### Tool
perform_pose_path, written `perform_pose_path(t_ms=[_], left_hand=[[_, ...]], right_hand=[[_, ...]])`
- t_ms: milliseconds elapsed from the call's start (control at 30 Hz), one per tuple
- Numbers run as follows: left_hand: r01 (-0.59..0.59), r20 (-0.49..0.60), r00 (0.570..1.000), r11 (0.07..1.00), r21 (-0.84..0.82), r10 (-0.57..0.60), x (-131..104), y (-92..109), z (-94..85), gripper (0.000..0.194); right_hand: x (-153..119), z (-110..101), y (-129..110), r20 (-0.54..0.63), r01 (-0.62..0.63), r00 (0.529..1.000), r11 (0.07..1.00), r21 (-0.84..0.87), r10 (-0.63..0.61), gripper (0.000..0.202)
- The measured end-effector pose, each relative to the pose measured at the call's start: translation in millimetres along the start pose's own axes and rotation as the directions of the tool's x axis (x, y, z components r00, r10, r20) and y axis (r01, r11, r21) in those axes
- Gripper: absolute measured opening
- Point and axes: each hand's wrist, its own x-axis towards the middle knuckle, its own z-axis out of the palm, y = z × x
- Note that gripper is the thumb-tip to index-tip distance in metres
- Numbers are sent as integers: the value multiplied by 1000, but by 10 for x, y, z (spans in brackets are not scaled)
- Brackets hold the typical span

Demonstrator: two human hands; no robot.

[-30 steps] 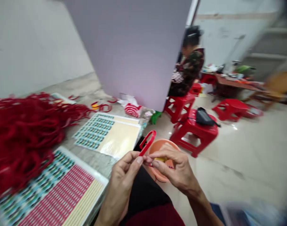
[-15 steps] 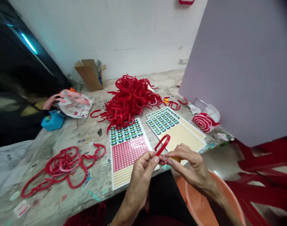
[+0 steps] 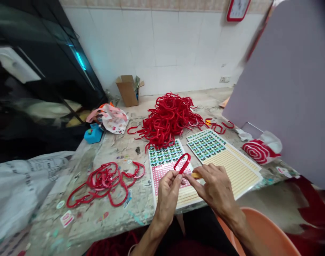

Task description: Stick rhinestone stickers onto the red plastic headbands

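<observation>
Between the thumb and fingers of my left hand (image 3: 169, 188) is a red curved strip (image 3: 185, 163), its hooked end pointing up. My right hand (image 3: 217, 185) is closed on a small yellow tool (image 3: 196, 175) whose kind I cannot make out; it is mostly hidden by the fingers. The right fingertips are close to the strip's lower end, and I cannot tell if they touch it. Beneath my hands lies a sticker sheet (image 3: 161, 183) with green, pink and cream rows. More sticker sheets (image 3: 239, 174) lie to the right, partly behind my right hand.
A heap of red curved strips (image 3: 170, 121) rises at the table's back. Tangled red strips (image 3: 106, 181) lie at left. Around them stand a blue container (image 3: 93, 135), a patterned bag (image 3: 116, 121) and a cardboard box (image 3: 127, 91). An orange basin (image 3: 264, 227) is below the table edge.
The head view has turned left and up, so the scene sits further right and a wall clock shows. More of the yellow tool is visible. The left hand keeps its hold on the strip.
</observation>
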Motion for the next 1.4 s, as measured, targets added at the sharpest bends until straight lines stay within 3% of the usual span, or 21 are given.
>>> perform_pose_path(t_ms=[100,300,467,633,700,767,800,833,900,933,1000,1033,1100,1267,1400], left_hand=[[-5,-11,1000,1000,-27,4,-14,-7,-112,17],[2,-73,997,978,-210,-17,-45,-57,-195,17],[-8,-125,991,906,-424,-49,67,-145,-130,16],[27,-118,988,854,-520,-103,278,-191,-34,14],[57,-99,987,854,-518,-126,353,-188,35,14],[79,-74,988,849,-522,-137,418,-180,119,14],[87,-64,988,847,-525,-141,443,-178,165,14],[92,-57,988,845,-527,-143,462,-179,211,14],[91,-53,989,844,-529,-140,480,-197,294,14],[85,-58,989,845,-528,-136,480,-213,325,14],[72,-77,989,855,-514,-130,469,-258,356,14],[66,-93,987,863,-500,-129,459,-284,354,14],[63,-127,982,880,-470,-138,435,-337,322,14],[68,-163,972,874,-481,-166,368,-393,243,14],[49,-153,978,867,-496,-143,318,-325,303,17]], right_hand=[[20,135,-53,-97,-18,995,1000,-14,17,34],[78,235,22,-94,119,990,979,165,-104,38],[-122,371,446,-169,55,986,951,303,-4,35],[-410,937,975,-4,7,1000,940,341,-6,26],[-460,1061,1043,-119,-11,992,948,318,52,28],[-441,1055,998,-193,-72,967,910,409,163,31],[-407,1012,938,-160,-110,962,850,515,222,30],[-359,956,859,-54,-161,964,733,661,261,27],[-238,840,676,310,-401,906,356,844,286,26],[-173,796,587,424,-474,865,157,867,269,28],[-55,753,447,497,-478,814,-141,867,301,24],[-8,753,401,507,-463,801,-207,862,318,22],[53,779,350,495,-457,799,-192,869,341,17],[72,836,294,343,-411,855,104,906,388,20],[102,760,248,204,-322,887,238,916,414,20]])
